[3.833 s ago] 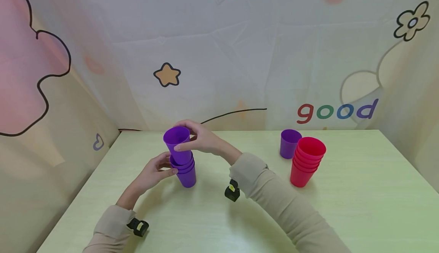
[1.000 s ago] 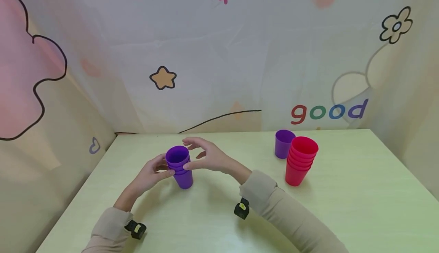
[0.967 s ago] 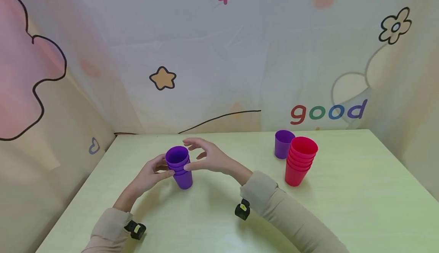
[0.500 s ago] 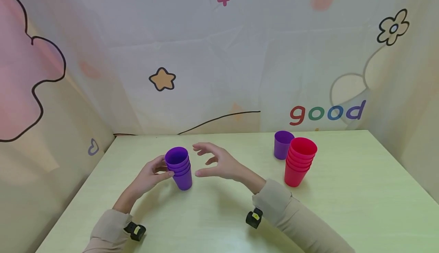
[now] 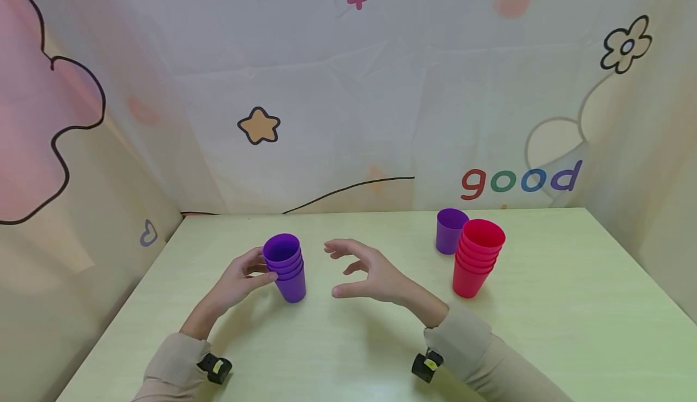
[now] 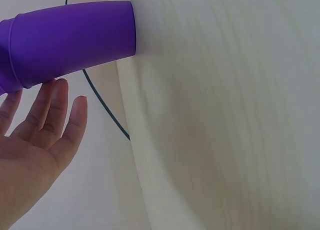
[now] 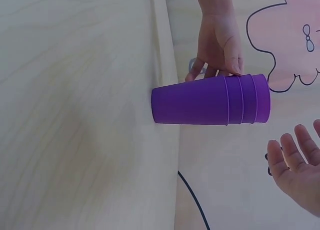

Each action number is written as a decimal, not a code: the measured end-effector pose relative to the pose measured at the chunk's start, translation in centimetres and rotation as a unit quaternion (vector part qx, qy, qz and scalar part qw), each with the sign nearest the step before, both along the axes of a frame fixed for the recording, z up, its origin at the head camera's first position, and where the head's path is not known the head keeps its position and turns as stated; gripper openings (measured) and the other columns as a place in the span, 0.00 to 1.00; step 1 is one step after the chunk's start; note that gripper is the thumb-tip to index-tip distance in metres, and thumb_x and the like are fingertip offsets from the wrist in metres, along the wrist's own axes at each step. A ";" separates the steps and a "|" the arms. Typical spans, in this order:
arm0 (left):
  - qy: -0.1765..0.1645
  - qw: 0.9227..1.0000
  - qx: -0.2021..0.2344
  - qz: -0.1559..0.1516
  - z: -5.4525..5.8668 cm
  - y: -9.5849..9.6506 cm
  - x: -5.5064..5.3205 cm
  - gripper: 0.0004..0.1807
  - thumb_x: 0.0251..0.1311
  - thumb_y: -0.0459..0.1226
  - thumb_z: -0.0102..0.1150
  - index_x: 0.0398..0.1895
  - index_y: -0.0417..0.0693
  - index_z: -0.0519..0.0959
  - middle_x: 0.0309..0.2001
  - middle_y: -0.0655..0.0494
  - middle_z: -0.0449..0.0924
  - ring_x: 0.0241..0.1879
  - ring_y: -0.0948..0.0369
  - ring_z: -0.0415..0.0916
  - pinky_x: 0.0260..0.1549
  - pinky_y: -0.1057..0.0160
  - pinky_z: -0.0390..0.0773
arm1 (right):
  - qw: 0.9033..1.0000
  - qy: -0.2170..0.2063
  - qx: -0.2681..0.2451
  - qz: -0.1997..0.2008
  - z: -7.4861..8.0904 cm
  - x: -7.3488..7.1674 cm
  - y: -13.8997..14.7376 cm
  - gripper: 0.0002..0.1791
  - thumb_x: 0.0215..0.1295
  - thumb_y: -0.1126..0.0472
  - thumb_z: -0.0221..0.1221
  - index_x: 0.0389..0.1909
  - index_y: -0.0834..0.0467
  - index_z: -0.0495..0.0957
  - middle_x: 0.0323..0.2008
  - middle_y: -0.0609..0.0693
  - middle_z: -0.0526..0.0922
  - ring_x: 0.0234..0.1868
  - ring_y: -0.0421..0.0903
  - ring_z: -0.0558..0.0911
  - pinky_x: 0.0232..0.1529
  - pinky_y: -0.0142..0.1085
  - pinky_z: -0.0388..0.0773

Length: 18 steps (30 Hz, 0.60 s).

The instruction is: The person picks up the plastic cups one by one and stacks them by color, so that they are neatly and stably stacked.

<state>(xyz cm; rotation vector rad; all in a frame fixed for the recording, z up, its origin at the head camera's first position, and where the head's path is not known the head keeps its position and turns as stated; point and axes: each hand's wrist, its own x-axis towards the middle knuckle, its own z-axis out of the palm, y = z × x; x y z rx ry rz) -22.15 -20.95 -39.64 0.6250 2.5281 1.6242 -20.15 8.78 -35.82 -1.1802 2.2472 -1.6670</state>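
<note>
A stack of nested purple cups (image 5: 291, 287) stands upright on the table at the left of the head view. My left hand (image 5: 236, 281) holds the stack from its left side, thumb at the upper rims and fingers behind. In the left wrist view, fingertips of the left hand (image 6: 42, 125) meet the side of the purple cups (image 6: 75, 34). To the right of the stack, my right hand (image 5: 370, 272) hovers apart from it with fingers spread and nothing in them. The right wrist view has this hand (image 7: 300, 170) beside the stack's top (image 7: 200, 102).
At the right of the table (image 5: 572, 305), a stack of red cups (image 5: 471, 281) stands upright. Just behind it, partly covered, is a single purple cup (image 5: 449, 232). A printed cloth backdrop (image 5: 348, 99) rises along the table's back edge.
The right hand lowered a purple cup into the left stack, let go, then drew back rightward and toward me. The left hand stays at the stack.
</note>
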 end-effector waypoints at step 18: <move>0.003 1.000 -0.007 0.003 0.0 0.0 -0.1 0.27 0.56 0.36 0.60 0.59 0.41 0.66 0.48 0.42 0.75 0.48 0.48 0.71 0.45 0.55 0.72 | 1.000 0.017 -0.012 -0.009 -1.2 2.0 5.3 0.35 0.51 0.62 0.65 0.62 0.57 0.64 0.55 0.50 0.71 0.54 0.51 0.69 0.48 0.42 0.73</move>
